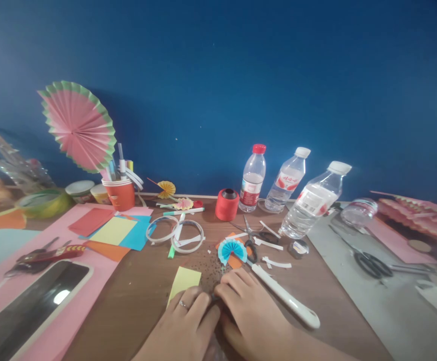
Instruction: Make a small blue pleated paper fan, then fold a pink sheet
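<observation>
My left hand (188, 321) and my right hand (244, 306) meet at the table's near edge, fingers curled and pressed together over a small dark thing I cannot make out. A yellow paper slip (183, 280) lies under my left fingertips. Just beyond my right hand sit a small blue-and-white paper fan (231, 249) on an orange scrap, a white-handled tool (286, 297) and small scissors (251, 239). Dark specks are scattered on the wood (199, 261) between them.
Three water bottles (252, 178) (286, 179) (310, 200) and a red thread spool (227, 204) stand by the blue wall. An orange cup of pens (120, 193), a big pink pleated fan (78, 125), coloured paper sheets (115, 230), tape rings (186, 235), a phone (33, 306) and larger scissors (371, 263) surround them.
</observation>
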Motion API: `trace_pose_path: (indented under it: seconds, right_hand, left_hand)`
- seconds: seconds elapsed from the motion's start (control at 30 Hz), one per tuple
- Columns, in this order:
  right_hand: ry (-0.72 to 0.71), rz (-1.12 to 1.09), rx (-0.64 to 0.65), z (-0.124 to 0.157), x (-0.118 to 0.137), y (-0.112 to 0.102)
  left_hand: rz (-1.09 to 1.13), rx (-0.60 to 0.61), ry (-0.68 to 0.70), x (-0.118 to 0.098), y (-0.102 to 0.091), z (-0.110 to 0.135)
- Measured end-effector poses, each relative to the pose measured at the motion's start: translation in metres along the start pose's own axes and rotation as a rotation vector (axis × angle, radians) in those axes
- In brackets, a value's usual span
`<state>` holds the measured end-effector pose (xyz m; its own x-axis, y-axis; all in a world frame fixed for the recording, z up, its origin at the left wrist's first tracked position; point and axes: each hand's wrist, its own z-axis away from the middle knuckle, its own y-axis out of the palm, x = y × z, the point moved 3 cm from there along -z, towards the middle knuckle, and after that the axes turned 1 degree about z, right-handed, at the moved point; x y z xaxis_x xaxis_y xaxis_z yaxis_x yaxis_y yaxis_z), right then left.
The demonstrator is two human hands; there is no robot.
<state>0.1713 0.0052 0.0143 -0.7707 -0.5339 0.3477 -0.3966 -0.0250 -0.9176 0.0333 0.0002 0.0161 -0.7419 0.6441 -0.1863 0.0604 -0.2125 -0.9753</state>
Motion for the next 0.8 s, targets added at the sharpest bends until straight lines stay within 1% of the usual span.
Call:
trace_pose_path:
  seconds: [0.2, 0.37, 0.8]
  right_hand:
    - [0.006, 0.005, -0.002, -0.0002, 0.0004, 0.0002]
    - [0.0, 0.004, -0.001, -0.0003, 0.0008, -0.0006]
    - [-0.01, 0.026, -0.008, -0.0005, 0.0004, -0.0016]
  left_hand:
    - [0.007, 0.027, 0.002, 0.0002, -0.0006, -0.0001]
    - [0.01, 0.011, 0.009, -0.0006, -0.0023, 0.0001]
    - [0.012, 0.02, -0.008, -0.0015, -0.0039, -0.0005]
